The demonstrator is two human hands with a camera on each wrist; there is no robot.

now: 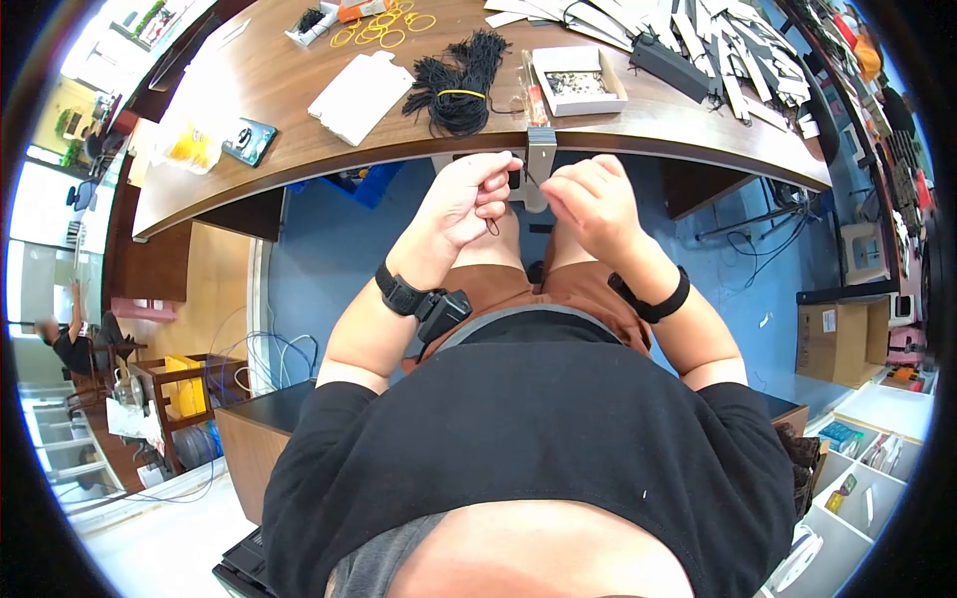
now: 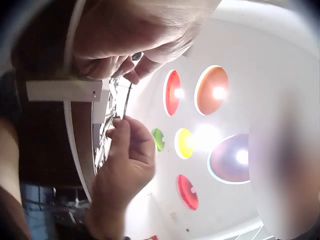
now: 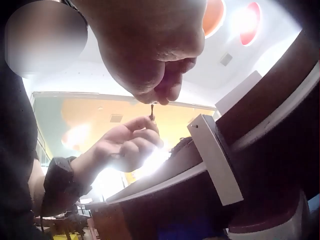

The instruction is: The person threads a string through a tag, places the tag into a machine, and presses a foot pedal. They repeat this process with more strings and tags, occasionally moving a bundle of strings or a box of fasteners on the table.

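Note:
Above the lap, just off the desk's front edge, my left hand (image 1: 467,199) and right hand (image 1: 596,207) face each other. A short dark cord (image 2: 127,102) stretches between their fingertips in the left wrist view. Each hand pinches one end of it; the right wrist view also shows this cord (image 3: 152,111) between them. Below the left fingers hangs a small dark loop (image 1: 492,227). A bundle of black cords (image 1: 454,105) tied with a yellow band lies on the desk beyond the left hand. Behind the right hand stands a white box (image 1: 539,75) of small dark pieces.
A grey-white block (image 1: 540,148) juts from the desk edge between the hands. On the desk (image 1: 289,110) lie a white flat carton (image 1: 361,98), yellow rubber bands (image 1: 392,38), a phone-sized packet (image 1: 249,141), a long black box (image 1: 670,68) and many white strips (image 1: 733,60).

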